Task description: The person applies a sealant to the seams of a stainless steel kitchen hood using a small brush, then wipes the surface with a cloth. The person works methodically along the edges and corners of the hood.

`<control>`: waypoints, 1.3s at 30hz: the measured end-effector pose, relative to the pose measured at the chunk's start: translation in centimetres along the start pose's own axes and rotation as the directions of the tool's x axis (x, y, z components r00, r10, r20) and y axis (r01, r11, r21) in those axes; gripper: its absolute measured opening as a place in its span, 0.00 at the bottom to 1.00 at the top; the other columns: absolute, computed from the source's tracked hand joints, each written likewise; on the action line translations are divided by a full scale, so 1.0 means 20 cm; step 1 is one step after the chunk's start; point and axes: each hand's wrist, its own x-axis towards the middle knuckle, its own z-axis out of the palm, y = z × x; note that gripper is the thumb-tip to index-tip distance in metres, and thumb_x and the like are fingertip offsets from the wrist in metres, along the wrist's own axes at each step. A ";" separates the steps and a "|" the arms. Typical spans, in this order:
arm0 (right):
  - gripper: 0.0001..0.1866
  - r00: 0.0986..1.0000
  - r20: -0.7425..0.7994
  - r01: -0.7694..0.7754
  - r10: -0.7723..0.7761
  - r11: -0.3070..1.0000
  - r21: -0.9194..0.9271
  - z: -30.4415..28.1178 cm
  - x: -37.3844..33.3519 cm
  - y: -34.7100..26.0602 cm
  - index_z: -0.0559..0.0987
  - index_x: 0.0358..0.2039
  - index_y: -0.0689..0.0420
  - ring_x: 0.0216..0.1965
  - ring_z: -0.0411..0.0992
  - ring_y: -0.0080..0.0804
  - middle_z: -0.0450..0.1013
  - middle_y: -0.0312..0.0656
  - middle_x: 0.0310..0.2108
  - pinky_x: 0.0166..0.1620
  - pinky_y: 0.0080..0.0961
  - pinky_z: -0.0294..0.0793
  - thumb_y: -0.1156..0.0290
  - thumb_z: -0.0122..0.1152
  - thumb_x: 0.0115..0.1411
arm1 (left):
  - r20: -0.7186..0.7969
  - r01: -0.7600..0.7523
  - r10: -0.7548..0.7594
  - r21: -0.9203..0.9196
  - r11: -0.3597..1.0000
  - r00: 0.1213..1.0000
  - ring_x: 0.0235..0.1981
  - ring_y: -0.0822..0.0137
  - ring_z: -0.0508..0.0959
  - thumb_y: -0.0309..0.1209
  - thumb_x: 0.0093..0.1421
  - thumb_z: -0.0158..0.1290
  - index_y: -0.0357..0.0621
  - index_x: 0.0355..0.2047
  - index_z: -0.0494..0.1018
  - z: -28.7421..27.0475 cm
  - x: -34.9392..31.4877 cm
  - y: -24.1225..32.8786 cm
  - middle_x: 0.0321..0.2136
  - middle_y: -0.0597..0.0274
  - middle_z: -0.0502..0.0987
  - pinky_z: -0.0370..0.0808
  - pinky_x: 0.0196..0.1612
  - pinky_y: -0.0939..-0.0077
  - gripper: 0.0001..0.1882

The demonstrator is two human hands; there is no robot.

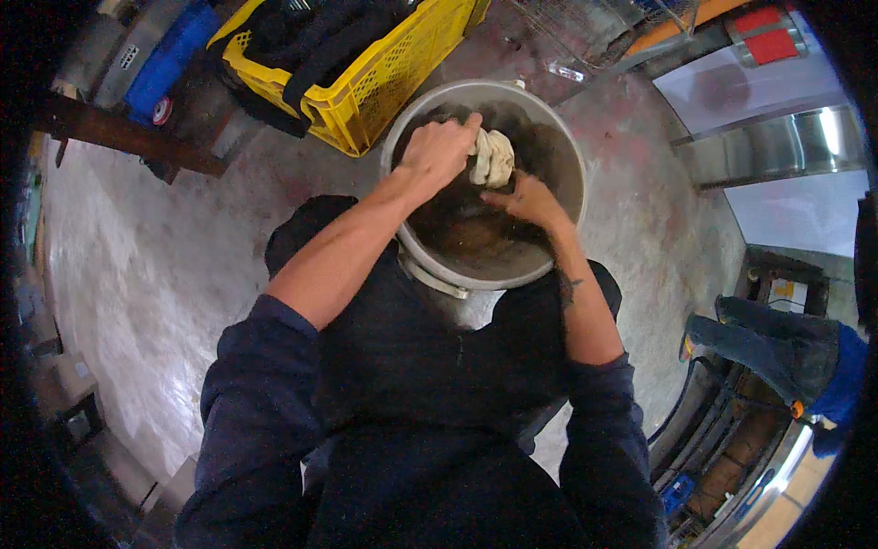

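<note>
A round grey-beige bucket [578, 183] stands on the floor between my knees, its inside dark and brownish. Over its opening, my left hand [439, 151] is closed on a crumpled off-white cloth [495, 159], bunched up in folds. My right hand [530, 201] is inside the rim, just below and to the right of the cloth. Its index finger stretches leftward under the cloth and the thumb points up beside it; the other fingers are partly hidden. The bucket's pale handle [432, 278] hangs down on the near side.
A yellow plastic crate [393, 69] with black fabric in it stands beyond the bucket to the left. At the far left is a dark wooden beam [137, 139]. White panels [759, 87] stand to the right. Blue-green trousers [777, 343] show at the right edge.
</note>
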 end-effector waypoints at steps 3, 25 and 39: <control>0.52 0.951 -0.226 0.189 -0.210 0.976 -0.111 0.17 0.13 0.21 0.68 0.70 0.61 0.68 0.68 0.59 0.72 0.58 0.65 0.70 0.42 0.68 0.49 0.79 0.51 | 0.006 -0.017 0.017 -0.032 0.999 1.000 0.38 0.34 0.85 0.23 0.56 0.61 0.39 0.55 0.68 -0.07 0.02 0.09 0.38 0.36 0.83 0.83 0.41 0.39 0.26; 0.44 0.917 0.353 -0.358 0.186 0.773 0.523 -0.04 0.01 -0.04 0.73 0.68 0.51 0.58 0.74 0.45 0.77 0.46 0.59 0.68 0.44 0.71 0.48 0.79 0.54 | -0.016 0.124 -0.134 -0.283 0.951 0.991 0.42 0.32 0.83 0.24 0.54 0.59 0.38 0.62 0.67 -0.08 0.07 0.06 0.35 0.34 0.83 0.80 0.48 0.39 0.33; 0.43 0.967 -0.015 0.232 -0.255 0.852 0.470 0.29 0.18 0.57 0.61 0.74 0.59 0.71 0.63 0.40 0.63 0.45 0.72 0.72 0.37 0.62 0.73 0.70 0.60 | -0.031 0.057 -0.073 -0.364 0.930 0.997 0.47 0.33 0.82 0.23 0.54 0.61 0.39 0.58 0.68 -0.03 0.11 0.09 0.40 0.36 0.83 0.79 0.50 0.41 0.30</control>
